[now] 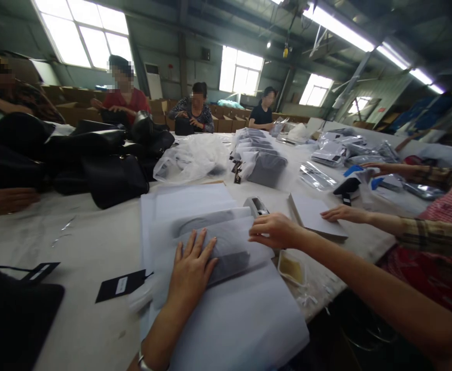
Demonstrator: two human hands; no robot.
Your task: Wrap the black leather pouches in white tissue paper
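In the head view a dark bag point(231, 262), its curved handle showing through, lies wrapped in thin white paper point(226, 232). My left hand point(191, 268) rests flat on this wrap with fingers spread. At the wrap's right edge, my right hand point(274, 230) has its fingers bent together on the paper; the exact grip is partly hidden. Just behind that hand stands a grey tape dispenser point(256, 206). A black hang tag point(121, 285) on a cord sticks out to the left of the wrap. More white sheets point(233, 324) lie underneath.
Black bags point(114, 175) are heaped at the left, another black bag point(17, 314) nearer. Wrapped grey bags point(266, 167) stand in a row behind. At right, a co-worker's hand point(344, 213) touches a white stack point(314, 214). A small tray point(291, 269) sits near the table edge.
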